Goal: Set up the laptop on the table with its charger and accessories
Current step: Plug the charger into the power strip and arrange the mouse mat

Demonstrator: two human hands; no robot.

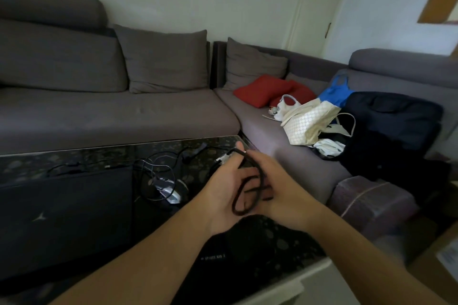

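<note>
Both hands meet over the near right part of the dark speckled counter (104, 153), working a coiled black cable (247, 190) between them. The left hand (223, 193) lies palm-up under the coil with its fingers (234, 158) fairly straight and stretched forward, one reaching to the pale plug end (224, 158) at the far tip; the right hand (285, 188) comes in from the other side with its fingers (257, 181) curled into the loops, seemingly pinching a strand, though exactly which one they hold is hard to tell through the blur. The closed laptop (64, 218) lies flat on the counter well to the left of the fingers, lid down. Between it and the hands sits a silver mouse (171, 195) amid a loose tangle of thin wires (158, 166), just left of the left palm. Below the hands a black pouch or mat (247, 242) with small white lettering rests near the counter's edge. I judge the step in hand to be unwinding this cable so it can be laid out. To do it well, the right fingers should peel one loop at a time while the left keeps the plug end pinned, so the coil doesn't spring into a knot; the freed length is best fed away from the tangle beside the mouse, keeping the plug clear of those wires and pointed toward the laptop
</note>
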